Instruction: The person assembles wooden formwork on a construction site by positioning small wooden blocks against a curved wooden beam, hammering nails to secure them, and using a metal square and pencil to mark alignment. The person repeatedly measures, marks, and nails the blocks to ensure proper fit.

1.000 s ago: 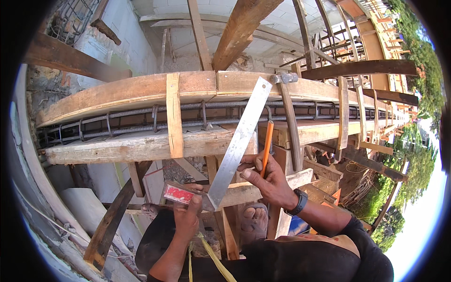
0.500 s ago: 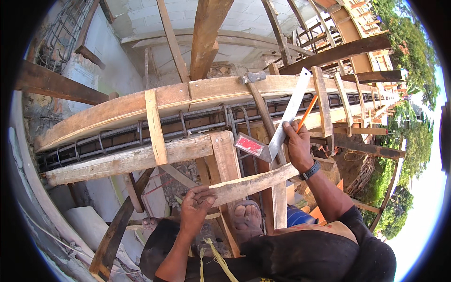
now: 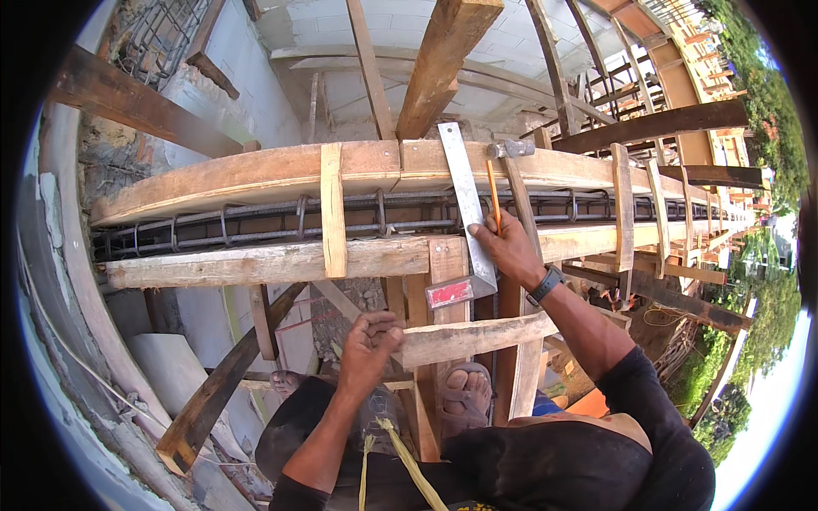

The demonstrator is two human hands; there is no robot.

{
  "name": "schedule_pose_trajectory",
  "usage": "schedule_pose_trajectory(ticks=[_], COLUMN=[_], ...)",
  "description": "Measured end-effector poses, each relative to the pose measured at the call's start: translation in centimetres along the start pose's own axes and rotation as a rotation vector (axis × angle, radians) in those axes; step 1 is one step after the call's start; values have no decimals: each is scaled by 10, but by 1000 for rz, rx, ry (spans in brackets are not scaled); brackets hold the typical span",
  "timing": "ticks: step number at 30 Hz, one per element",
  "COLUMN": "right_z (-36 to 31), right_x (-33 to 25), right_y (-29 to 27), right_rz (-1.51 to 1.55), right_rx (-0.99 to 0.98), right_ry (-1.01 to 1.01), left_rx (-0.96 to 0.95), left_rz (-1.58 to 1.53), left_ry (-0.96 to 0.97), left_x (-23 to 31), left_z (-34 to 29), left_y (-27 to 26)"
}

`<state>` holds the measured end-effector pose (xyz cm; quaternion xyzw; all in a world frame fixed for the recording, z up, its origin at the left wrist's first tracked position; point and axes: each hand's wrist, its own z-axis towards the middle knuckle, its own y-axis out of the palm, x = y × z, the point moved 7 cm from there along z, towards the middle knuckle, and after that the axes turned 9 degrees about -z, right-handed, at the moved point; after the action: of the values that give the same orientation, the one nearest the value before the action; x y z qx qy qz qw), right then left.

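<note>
My right hand (image 3: 511, 253) grips a carpenter's square (image 3: 461, 183) and an orange pencil (image 3: 493, 192). The square's metal blade reaches over the formwork's far board, and its stock with a red face (image 3: 450, 293) overlaps the top of an upright board (image 3: 446, 255). My left hand (image 3: 368, 345), fingers curled, is at the left end of a short rough plank (image 3: 477, 339). Whether those fingers touch the plank or hold something small is hidden. This plank crosses two upright boards in front of me, above my sandalled foot (image 3: 467, 393).
A hammer (image 3: 511, 149) rests on the formwork's far board (image 3: 256, 175). Steel rebar (image 3: 273, 223) runs inside the long form, with wooden cleats (image 3: 333, 209) across it. Timber props (image 3: 443, 64) lean beyond. A dark beam (image 3: 230, 375) slants at lower left; ground lies below.
My right hand has brought the square left and turned its blade, now leaning left, onto the formwork. The left hand's fingers have curled up at the plank's end. The whole view has shifted.
</note>
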<state>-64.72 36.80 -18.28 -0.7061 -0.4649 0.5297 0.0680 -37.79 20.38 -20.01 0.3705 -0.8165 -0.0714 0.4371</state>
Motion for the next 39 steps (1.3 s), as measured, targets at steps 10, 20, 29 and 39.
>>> schedule_pose_trajectory(ticks=[10,20,29,39], right_z=[-34,-168,-172,-149], right_x=[-40,-216,-236,-197], right_y=[-14,-62,-53,-34], right_rz=[-47,435,859,773], right_rx=[218,8,-67,-62], right_ry=[-202,-891,-758,-740], left_rx=[64,68,90,145], left_rz=[147,158,208,113], left_ry=[38,0,-66,-22], left_x=[7,1,-2,5], left_z=[-10,-1,3,3], left_y=[-11,-14,-21,-34])
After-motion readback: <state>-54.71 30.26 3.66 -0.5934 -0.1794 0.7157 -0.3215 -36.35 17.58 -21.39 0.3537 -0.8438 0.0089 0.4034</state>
